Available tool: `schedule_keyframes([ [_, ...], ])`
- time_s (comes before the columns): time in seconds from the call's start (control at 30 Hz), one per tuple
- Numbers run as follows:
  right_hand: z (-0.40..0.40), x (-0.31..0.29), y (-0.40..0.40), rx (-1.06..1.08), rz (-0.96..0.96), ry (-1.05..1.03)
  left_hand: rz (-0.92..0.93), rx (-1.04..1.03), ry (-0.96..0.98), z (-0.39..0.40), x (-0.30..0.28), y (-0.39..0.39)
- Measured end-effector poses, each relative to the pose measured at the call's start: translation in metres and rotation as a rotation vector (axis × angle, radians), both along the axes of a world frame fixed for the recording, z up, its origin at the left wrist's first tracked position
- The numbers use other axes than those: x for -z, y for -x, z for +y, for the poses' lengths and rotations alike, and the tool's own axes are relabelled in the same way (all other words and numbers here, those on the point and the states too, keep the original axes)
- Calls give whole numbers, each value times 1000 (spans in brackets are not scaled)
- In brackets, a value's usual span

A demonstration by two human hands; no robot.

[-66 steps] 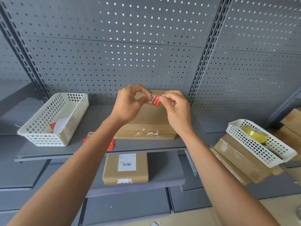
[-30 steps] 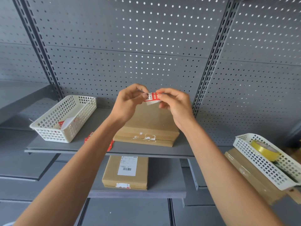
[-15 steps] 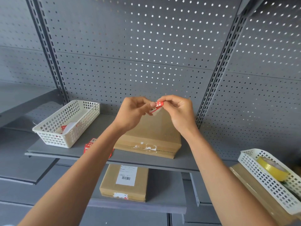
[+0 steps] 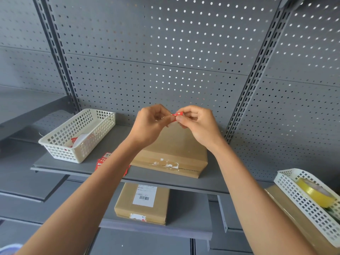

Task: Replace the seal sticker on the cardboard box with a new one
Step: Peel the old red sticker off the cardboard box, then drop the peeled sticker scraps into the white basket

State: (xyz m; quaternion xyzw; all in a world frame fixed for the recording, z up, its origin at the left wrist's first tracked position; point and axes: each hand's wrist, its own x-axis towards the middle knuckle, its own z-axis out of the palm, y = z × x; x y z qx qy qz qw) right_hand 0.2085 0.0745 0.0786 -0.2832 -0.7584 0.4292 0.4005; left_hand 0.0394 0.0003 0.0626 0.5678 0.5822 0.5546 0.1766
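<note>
Nearest you, both forearms reach up and forward from the bottom corners. Below them, on the lower shelf [image 4: 191,214], lies a second box [image 4: 125,205] with a white barcode label on top and a torn white scrap on its front edge. At the right edge a white basket [image 4: 301,207] sits tilted and holds a yellow tape roll [image 4: 314,193].

On the upper shelf [image 4: 211,183] the box [image 4: 176,150] lies flat, its front face scarred with white paper residue along the seam. Just left of it, partly hidden by your left forearm, red stickers [image 4: 103,160] lie on the shelf. Further left stands another white basket, the left basket [image 4: 60,144], with red and white scraps inside.

Above the box your hands meet. Your left hand [image 4: 150,124] and right hand [image 4: 198,124] both have fingers curled in tight, thumb and forefinger of each pinching the small red sticker [image 4: 178,114] between them. The sticker is held in the air, over the far part of the box, clear of its surface.

Behind everything rises the grey pegboard [image 4: 165,52] with its slotted uprights.
</note>
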Motion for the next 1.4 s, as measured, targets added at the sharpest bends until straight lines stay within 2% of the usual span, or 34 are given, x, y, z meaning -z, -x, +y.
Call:
schedule_keyframes([
  [0.23, -1, 7, 9, -76, 154, 123, -127, 31, 18, -7, -3, 3],
  [0.43, -3, 13, 24, -41, 220, 141, -214, 83, 87, -11, -2, 14],
  [0.67, -12, 7, 44, 23, 218, 2, -408, 159, 149, -14, -5, 35],
  [0.87, -20, 4, 66, 20, 182, -130, -420, 178, 182, -20, -10, 66],
  [1.07, -27, 6, 103, 0, 133, -98, -333, 15, 37, -32, -10, 96],
  [1.4, -41, 0, 194, -26, 51, -111, -315, -209, -48, -76, -3, 174],
])
